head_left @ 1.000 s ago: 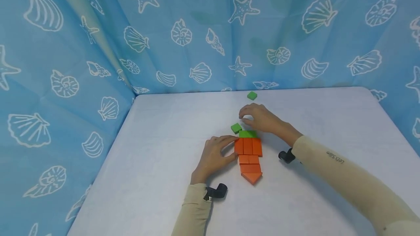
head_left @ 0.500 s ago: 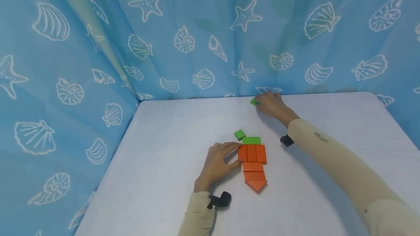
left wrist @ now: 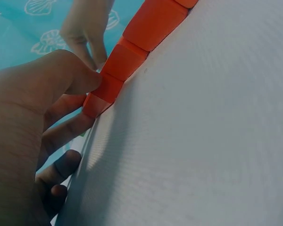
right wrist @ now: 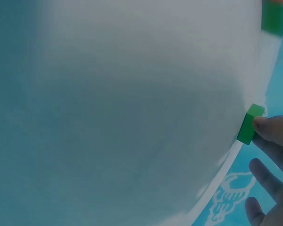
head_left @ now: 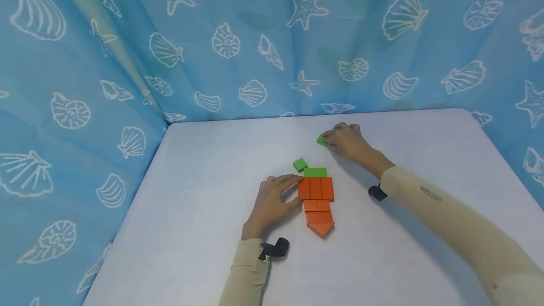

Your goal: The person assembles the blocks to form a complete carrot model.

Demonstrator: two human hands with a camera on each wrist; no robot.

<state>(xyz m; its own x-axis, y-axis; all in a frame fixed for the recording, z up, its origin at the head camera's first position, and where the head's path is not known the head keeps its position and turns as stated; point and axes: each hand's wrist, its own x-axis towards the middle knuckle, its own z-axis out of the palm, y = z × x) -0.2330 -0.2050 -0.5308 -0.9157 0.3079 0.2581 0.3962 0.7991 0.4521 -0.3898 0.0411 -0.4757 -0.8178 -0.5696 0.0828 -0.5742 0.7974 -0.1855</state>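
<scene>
Orange blocks lie in a column on the white table: three upright oblongs, two small ones, a wider one and a pointed triangular one nearest the person. A green oblong block caps the far end. The left hand holds the leftmost tall orange block by its two ends, thumb near, index finger far; in the left wrist view its thumb presses the orange side. Beyond the column, the right hand pinches a green block between thumb and fingers.
A loose green square block sits by the left corner of the green oblong, turned at an angle. Along the table's back edge hangs a blue shell-print curtain, which also runs down the left side. Black wrist cameras jut from both sleeves.
The right hand reached to the back of the table, took hold of the far green block and has drawn it slightly nearer. The left hand stays at the orange blocks.
</scene>
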